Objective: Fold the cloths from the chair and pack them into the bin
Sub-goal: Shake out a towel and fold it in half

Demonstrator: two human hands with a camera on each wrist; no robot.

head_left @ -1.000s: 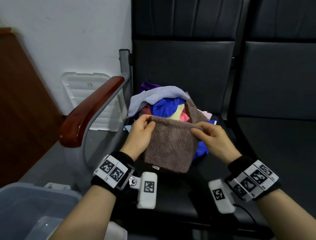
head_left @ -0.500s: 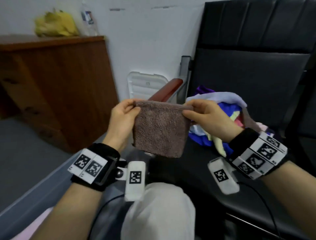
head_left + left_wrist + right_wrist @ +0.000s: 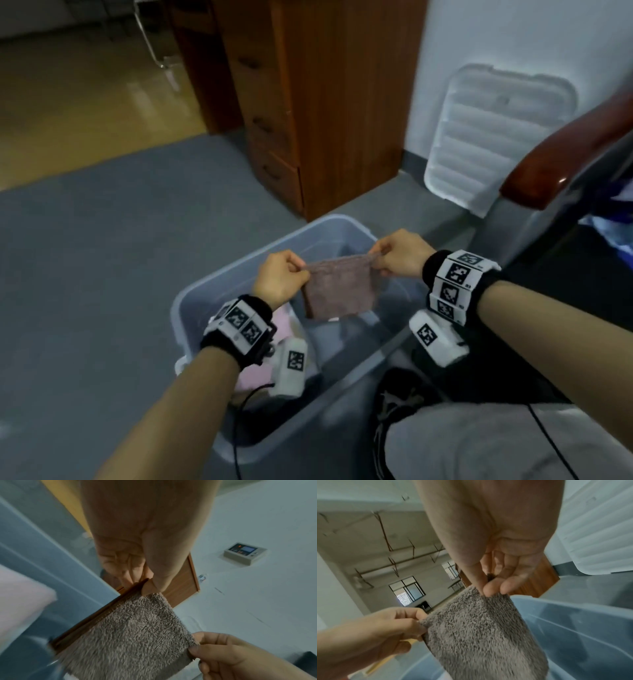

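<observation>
Brown terry cloth, folded to a small square, hangs over the open bin, w/ its lower edge dipping below the rim line in the head view. Left hand pinches the top left corner, thumb pressed vs curled fingers; left wrist cam confirms, thumb tip clamped right on the cloth edge. Right hand pinches the top right corner the same way, thumb and index fingertip squeezing the pile, other fingers curled beside. Top edge is pulled fairly taut btwn the two hands, rest drapes straight down.

Bin is translucent blue-grey plastic, sitting on grey floor just beside the person's knee. Inside it, at the near left, a pink cloth lies partly hidden under the left wrist band; something darker lies further right in the bin, can't tell what.

White ribbed bin lid leans upright vs the wall, near the chair's red-brown armrest at far right. Wooden drawer cabinet stands behind the bin. Coloured cloths barely peek in on the chair seat at the right edge, blurred.
</observation>
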